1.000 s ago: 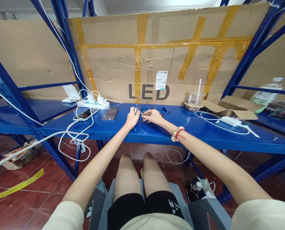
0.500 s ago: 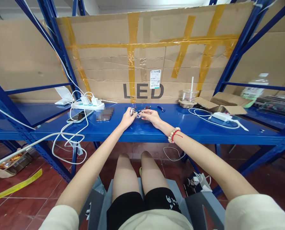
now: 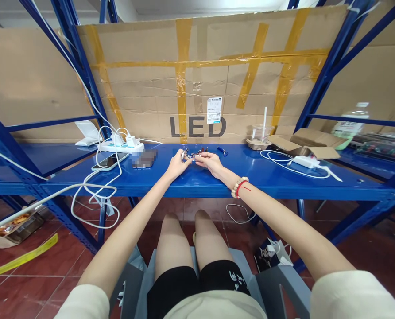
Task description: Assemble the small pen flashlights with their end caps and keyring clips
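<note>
My left hand [image 3: 177,165] is closed around a small silvery metal piece [image 3: 183,155] just above the blue shelf top. Facing it, my right hand [image 3: 211,163] pinches a small pale ring-like loop [image 3: 193,157] between thumb and fingers. The fingertips of both hands almost meet at this loop; whether it is joined to the metal piece I cannot tell. Behind the fingers lie several small dark reddish pieces [image 3: 203,150], partly hidden. A small blue piece with a clasp-like end [image 3: 222,151] rests to their right.
On the blue shelf top [image 3: 250,177], a power strip [image 3: 107,146], white cables and a phone [image 3: 110,162] lie at left, beside a blurred item [image 3: 145,159]. A plastic cup with a straw [image 3: 261,133], an opened carton [image 3: 303,139] and a white adapter [image 3: 306,162] stand right. Cardboard [image 3: 144,97] backs the shelf.
The loop between my fingers has turned and looks flatter, and my left thumb has come closer to it. My right hand has barely moved. The whole view has shifted very slightly.
</note>
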Motion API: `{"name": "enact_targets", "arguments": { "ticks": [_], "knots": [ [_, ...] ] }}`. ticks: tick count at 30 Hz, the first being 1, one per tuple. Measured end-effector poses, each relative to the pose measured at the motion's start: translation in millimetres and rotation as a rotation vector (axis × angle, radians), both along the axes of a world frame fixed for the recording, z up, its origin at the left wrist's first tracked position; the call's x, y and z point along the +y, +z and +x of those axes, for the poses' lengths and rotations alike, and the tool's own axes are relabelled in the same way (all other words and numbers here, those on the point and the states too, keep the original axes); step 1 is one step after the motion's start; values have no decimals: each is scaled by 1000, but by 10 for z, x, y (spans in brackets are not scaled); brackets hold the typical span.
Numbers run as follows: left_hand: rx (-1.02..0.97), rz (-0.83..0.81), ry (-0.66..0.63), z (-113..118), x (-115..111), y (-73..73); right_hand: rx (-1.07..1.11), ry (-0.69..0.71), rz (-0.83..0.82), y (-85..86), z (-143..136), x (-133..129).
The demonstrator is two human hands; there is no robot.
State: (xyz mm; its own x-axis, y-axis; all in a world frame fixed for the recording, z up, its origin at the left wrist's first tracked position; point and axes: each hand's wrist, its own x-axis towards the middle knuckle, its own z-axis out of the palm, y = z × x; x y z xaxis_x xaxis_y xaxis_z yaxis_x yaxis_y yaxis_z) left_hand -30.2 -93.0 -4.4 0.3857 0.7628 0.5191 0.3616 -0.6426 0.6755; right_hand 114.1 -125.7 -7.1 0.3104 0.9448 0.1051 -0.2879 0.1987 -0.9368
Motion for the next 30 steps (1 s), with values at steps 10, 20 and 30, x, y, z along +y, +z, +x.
{"name": "enact_targets", "arguments": {
  "ticks": [10, 20, 30],
  "knots": [
    [-46, 41, -2, 0, 18, -3, -406, 98, 182, -73, -23, -25],
    [-36, 117, 76, -6, 23, 15, -1156, -34, 427, -116, -56, 11],
    [62, 190, 54, -13, 33, 3, -1209, -3, 450, -77, -44, -46]
  ]
}}
